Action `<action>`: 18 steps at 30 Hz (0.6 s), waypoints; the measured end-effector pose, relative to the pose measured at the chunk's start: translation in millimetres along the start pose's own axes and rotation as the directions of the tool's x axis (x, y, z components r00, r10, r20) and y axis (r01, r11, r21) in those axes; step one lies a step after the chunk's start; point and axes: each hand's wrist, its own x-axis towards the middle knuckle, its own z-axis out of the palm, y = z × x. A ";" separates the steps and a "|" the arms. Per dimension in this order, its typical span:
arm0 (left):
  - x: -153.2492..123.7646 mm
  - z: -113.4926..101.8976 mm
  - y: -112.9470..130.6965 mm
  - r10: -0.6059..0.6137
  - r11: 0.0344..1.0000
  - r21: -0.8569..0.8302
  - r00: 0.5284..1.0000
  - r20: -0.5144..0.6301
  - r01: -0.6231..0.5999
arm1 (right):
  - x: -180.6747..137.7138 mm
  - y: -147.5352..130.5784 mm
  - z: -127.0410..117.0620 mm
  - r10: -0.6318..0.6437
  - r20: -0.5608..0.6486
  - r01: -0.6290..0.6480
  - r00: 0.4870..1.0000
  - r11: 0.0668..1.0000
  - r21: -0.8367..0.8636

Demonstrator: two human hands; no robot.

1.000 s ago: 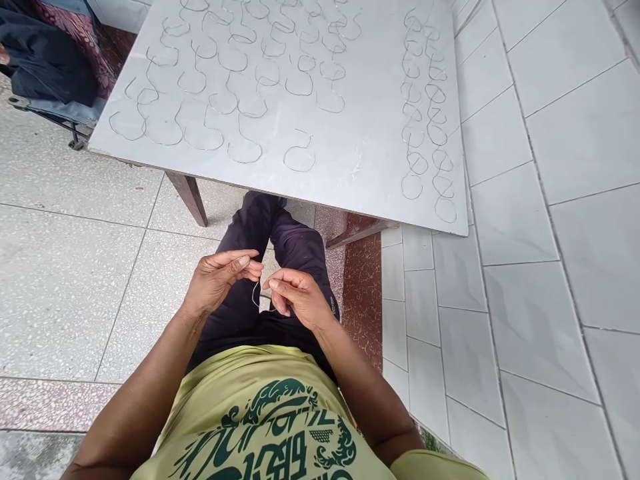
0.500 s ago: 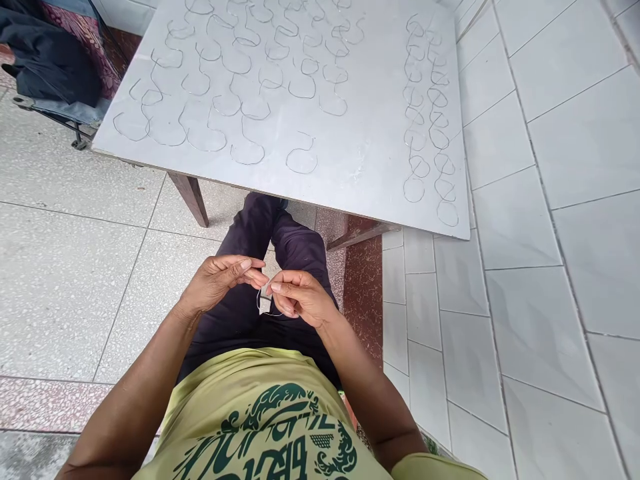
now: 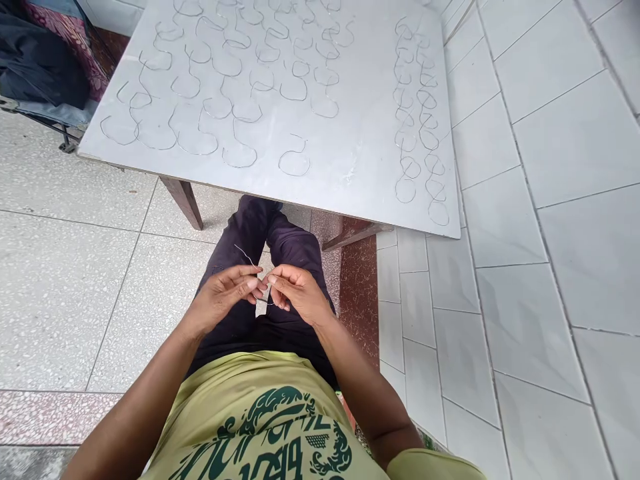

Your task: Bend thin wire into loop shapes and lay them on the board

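The left hand [image 3: 220, 295] and right hand [image 3: 298, 294] pinch a thin wire [image 3: 245, 254], its end now poking out toward the far side.

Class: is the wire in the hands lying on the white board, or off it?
Off it: the wire is held between the left hand and right hand, above the lap, away from the white board.

Speckled terrazzo floor [image 3: 60, 307] spreads left of the surface [image 3: 350, 193], white glazed tiles [image 3: 575, 200] run along its right edge, a maroon stone strip [image 3: 359, 300] lies below its near edge, and a folding chair [image 3: 55, 113] with dark cloth [image 3: 40, 67] stands beside its left corner.
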 end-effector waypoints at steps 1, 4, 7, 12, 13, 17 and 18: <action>-2.8 4.3 -2.7 -0.002 1.000 0.031 1.000 -0.016 0.003 | 0.6 1.5 1.8 -0.005 -0.035 0.005 0.999 1.000 -0.017; -7.1 12.6 -11.8 0.033 0.992 0.124 0.993 -0.117 -0.019 | 2.0 7.1 6.5 -0.058 -0.128 0.045 0.990 0.994 -0.103; -5.7 11.0 -21.0 0.107 0.968 0.248 0.970 -0.219 -0.051 | 2.8 13.6 8.9 -0.184 -0.203 0.120 0.962 0.949 -0.290; -1.6 -0.1 -30.9 0.224 0.858 0.504 0.956 -0.189 -0.101 | 4.5 21.2 8.1 -0.355 -0.159 0.194 0.921 0.774 -0.602; -1.3 -1.4 -31.6 0.239 0.836 0.538 0.955 -0.174 -0.111 | 4.7 22.0 7.8 -0.389 -0.147 0.209 0.909 0.732 -0.648; -0.5 -2.2 -30.7 0.267 0.785 0.605 0.954 -0.137 -0.133 | 4.0 25.2 7.9 -0.487 -0.119 0.224 0.865 0.587 -0.778; -0.3 -1.7 -30.0 0.267 0.780 0.611 0.955 -0.132 -0.134 | 3.5 26.0 8.1 -0.487 -0.114 0.219 0.866 0.573 -0.789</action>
